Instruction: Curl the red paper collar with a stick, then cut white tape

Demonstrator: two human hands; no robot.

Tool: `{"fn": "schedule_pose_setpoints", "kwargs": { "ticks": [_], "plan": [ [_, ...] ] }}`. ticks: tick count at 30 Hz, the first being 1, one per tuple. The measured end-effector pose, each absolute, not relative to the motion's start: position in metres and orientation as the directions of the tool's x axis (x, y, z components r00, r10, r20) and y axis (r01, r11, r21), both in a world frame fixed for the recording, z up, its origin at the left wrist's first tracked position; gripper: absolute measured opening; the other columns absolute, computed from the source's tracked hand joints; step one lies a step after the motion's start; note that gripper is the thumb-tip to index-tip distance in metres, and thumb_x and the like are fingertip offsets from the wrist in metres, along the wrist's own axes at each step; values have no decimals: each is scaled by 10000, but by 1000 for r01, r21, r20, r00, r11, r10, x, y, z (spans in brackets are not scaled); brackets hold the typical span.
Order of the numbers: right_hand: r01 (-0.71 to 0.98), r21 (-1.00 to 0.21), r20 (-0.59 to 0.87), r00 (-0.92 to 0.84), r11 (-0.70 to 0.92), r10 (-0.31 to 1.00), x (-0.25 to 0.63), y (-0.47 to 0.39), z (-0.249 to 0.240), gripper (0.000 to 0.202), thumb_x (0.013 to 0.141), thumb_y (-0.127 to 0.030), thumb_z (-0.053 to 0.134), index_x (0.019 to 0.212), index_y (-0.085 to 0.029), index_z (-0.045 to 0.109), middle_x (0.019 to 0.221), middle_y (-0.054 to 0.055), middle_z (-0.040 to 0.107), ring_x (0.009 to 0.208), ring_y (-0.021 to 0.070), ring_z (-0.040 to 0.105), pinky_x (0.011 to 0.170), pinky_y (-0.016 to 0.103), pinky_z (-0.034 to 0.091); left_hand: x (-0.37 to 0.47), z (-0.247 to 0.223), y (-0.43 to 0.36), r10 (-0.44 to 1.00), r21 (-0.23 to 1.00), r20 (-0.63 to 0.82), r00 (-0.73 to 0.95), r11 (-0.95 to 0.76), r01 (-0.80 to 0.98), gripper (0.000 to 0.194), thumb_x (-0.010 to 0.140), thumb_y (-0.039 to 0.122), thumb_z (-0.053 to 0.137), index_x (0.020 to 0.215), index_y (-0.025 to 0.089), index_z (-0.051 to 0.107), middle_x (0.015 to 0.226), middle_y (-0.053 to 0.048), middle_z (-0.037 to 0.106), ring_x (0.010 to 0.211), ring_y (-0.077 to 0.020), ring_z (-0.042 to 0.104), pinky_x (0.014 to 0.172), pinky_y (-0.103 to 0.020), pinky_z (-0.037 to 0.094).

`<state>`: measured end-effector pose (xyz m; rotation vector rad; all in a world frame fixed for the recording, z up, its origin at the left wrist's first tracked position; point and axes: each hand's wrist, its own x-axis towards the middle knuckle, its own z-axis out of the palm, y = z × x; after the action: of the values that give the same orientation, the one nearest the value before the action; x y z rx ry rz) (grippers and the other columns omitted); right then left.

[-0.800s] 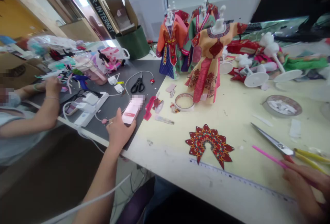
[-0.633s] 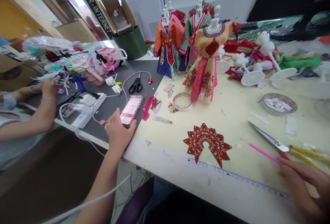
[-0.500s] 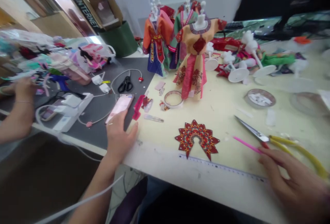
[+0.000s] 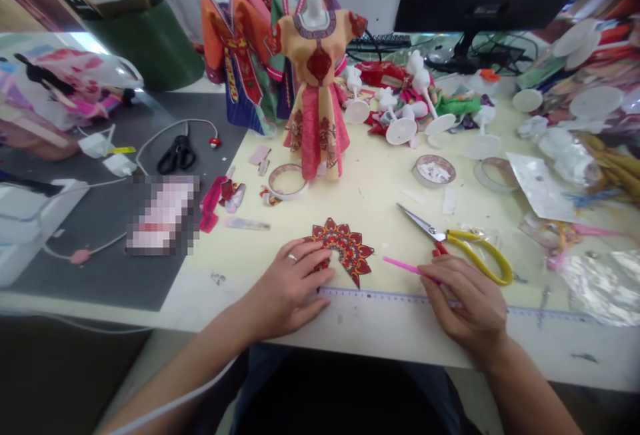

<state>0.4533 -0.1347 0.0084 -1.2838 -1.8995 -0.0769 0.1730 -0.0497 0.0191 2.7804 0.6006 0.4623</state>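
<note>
My left hand (image 4: 293, 288) lies flat with its fingers stretched out, covering the left end of a dark red, patterned, petal-edged collar piece (image 4: 351, 253). The collar piece's right half shows on the cream table. In my right hand (image 4: 465, 301) the fingers are closed around a thin pink stick (image 4: 400, 263), whose tip points left toward the collar piece. Just beyond the right hand lie yellow-handled scissors (image 4: 480, 251) with their blades toward the far left. A ruler (image 4: 385, 297) runs along the table below the collar piece and passes under my right hand.
Dressed doll stands, one in a yellow and pink dress (image 4: 320, 88), rise at the back. Tape rolls (image 4: 289, 181), a phone (image 4: 163, 215) and black scissors (image 4: 176, 155) lie around. White figure stands (image 4: 400, 130) and a clear plastic bag (image 4: 605, 285) are on the right.
My left hand has moved right, off the phone and onto the collar piece. The right hand, still with the pink stick, has come closer in. The view has turned right.
</note>
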Motion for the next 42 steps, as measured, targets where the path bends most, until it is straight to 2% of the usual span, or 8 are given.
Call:
{"fn": "schedule_pose_setpoints", "kwargs": {
  "ticks": [11, 23, 31, 42],
  "plan": [
    [739, -407, 651, -178, 537, 738, 454, -138, 11, 292, 637, 37, 613, 882, -123, 597, 728, 58, 600, 725, 182, 582, 702, 383, 522, 181, 20, -47, 380, 293, 181, 907, -901, 319, 361, 845, 333, 516, 1158, 157, 550, 1276, -118, 527, 1228, -284, 397, 1037, -496, 283],
    [729, -369, 649, -242, 577, 721, 451, -139, 11, 298, 645, 44, 617, 894, -118, 586, 732, 60, 610, 733, 178, 562, 697, 377, 521, 211, 12, -44, 220, 215, 170, 961, -960, 181, 427, 879, 394, 444, 1185, 104, 513, 1262, -150, 518, 1174, -297, 426, 1023, -500, 280],
    [729, -350, 636, -276, 588, 721, 450, -137, 7, 300, 646, 38, 636, 902, -111, 585, 746, 67, 611, 751, 178, 548, 686, 374, 522, 214, 5, -45, 228, 192, 198, 953, -963, 190, 423, 894, 401, 418, 1174, 102, 522, 1248, -141, 530, 1140, -282, 455, 1021, -495, 278],
    [765, -337, 669, -215, 548, 711, 450, -136, 10, 279, 660, 23, 609, 885, -140, 590, 722, 45, 617, 724, 177, 581, 674, 359, 530, 214, 6, -46, 234, 217, 213, 949, -958, 188, 414, 872, 399, 463, 1169, 117, 519, 1223, -145, 543, 1138, -281, 461, 1019, -493, 278]
  ]
}}
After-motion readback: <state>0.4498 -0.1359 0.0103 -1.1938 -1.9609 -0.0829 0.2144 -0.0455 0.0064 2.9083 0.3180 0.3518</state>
